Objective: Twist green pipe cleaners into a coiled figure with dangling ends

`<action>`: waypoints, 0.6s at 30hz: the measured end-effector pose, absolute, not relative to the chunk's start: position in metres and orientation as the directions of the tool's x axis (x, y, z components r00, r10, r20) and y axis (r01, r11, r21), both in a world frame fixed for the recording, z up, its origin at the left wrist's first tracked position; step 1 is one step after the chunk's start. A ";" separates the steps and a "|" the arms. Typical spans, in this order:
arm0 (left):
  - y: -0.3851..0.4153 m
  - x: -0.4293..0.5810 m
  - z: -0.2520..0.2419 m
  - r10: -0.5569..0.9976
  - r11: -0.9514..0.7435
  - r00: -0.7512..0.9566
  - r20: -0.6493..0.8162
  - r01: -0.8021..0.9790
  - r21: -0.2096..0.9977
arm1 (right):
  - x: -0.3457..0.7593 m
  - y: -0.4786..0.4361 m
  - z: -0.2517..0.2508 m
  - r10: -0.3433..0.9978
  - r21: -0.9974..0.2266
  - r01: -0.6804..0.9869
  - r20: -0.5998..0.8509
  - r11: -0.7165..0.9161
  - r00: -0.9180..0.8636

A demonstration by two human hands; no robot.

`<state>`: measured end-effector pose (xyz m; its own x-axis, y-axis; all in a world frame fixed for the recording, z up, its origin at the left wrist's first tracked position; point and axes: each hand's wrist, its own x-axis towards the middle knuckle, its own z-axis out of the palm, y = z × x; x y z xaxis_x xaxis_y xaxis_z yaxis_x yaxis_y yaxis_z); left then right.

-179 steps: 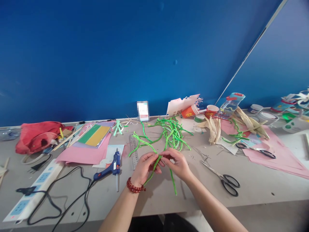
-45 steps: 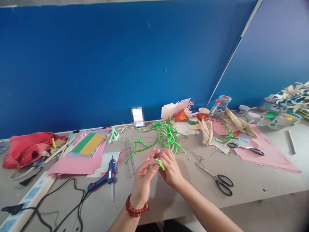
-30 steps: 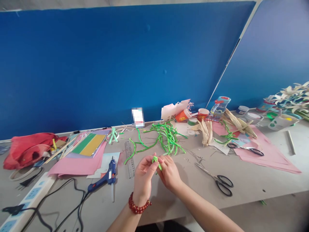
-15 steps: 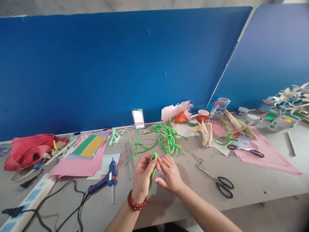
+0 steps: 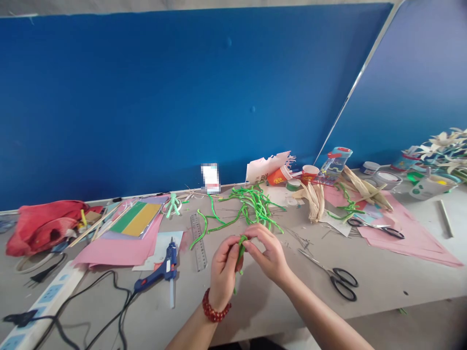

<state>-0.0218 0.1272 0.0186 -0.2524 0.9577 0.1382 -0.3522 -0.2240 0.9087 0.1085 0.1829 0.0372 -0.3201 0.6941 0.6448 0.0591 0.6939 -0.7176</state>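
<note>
Thumb and fingers of my left hand (image 5: 225,270) pinch a bright green wrapped cord (image 5: 241,250), which looks bent or knotted at its top, with ends hanging below. My right hand (image 5: 268,250) meets it from the other side, thumb and fingertips closed on the cord's upper part. The exact form of the cord is partly hidden by my fingers. A red bead bracelet (image 5: 215,307) circles my left wrist. Just beyond my hands lies a tangled heap of similar green cords (image 5: 257,204), with a few loose strands to its left.
Left are a blue glue gun (image 5: 160,272), a clear ruler (image 5: 199,243), pink paper (image 5: 105,250), a red cloth (image 5: 47,226) and a power strip (image 5: 44,301) with black cables. Right are black-handled scissors (image 5: 339,279), dried husks (image 5: 314,201) and paper cups (image 5: 279,176). A blue panel (image 5: 164,97) rises behind.
Both hands have shifted slightly right in view, partly with the camera. My right fingers, looser before, now close on the cord's top, and a short end sticks out below.
</note>
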 end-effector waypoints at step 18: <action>0.124 -0.026 0.035 0.997 -0.053 0.029 0.070 -0.387 0.921 | 0.116 0.183 0.051 0.694 -0.695 0.131 0.645 0.707 -0.320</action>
